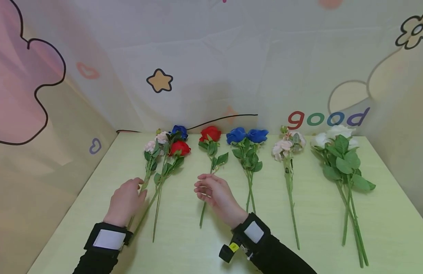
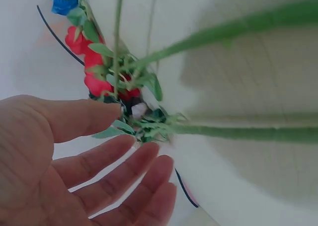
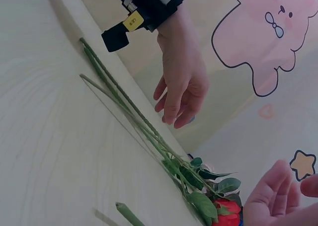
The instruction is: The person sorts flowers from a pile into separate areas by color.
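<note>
At the left of the table lies a group of artificial flowers: pale pink flowers (image 1: 151, 146), a red rose (image 1: 180, 147) and a blue rose (image 1: 179, 131), their stems crossing. Above those stems hovers my left hand (image 1: 126, 201), its fingers loosely bent and holding nothing; the left wrist view shows the same hand (image 2: 99, 161) with thumb and fingers apart. My right hand (image 1: 218, 196) hangs over the stem of a single red rose (image 1: 210, 133), fingers relaxed, with nothing in them. Part of that stem is hidden behind the hand.
To the right, two blue roses (image 1: 247, 135), pale pink flowers (image 1: 282, 147) and a bunch of white roses (image 1: 334, 137) lie in a row on the pale table (image 1: 321, 236). A printed cloth (image 1: 211, 57) hangs behind the table's back edge.
</note>
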Available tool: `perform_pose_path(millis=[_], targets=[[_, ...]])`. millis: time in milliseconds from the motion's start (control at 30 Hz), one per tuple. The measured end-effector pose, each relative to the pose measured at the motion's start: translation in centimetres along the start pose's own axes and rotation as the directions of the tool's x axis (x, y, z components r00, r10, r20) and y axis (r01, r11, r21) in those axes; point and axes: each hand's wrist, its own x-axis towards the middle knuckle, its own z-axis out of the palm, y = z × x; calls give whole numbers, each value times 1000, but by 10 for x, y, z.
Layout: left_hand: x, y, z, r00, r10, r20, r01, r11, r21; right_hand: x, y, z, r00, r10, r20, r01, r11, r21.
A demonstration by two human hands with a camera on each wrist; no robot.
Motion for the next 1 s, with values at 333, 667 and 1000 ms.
perform_pose_path(millis=[333, 667, 1000], targets=[[4, -13, 0, 989, -80, 120, 77, 997, 30, 3, 8, 1, 1000, 13, -15, -12, 997, 72], [8, -17, 3, 963, -136, 233, 146, 989, -24, 1, 9, 3, 999, 34, 0, -34, 997, 72], [13, -30, 12, 954, -124, 273, 160, 980, -116, 1, 9, 3, 999, 52, 11, -53, 997, 59]])
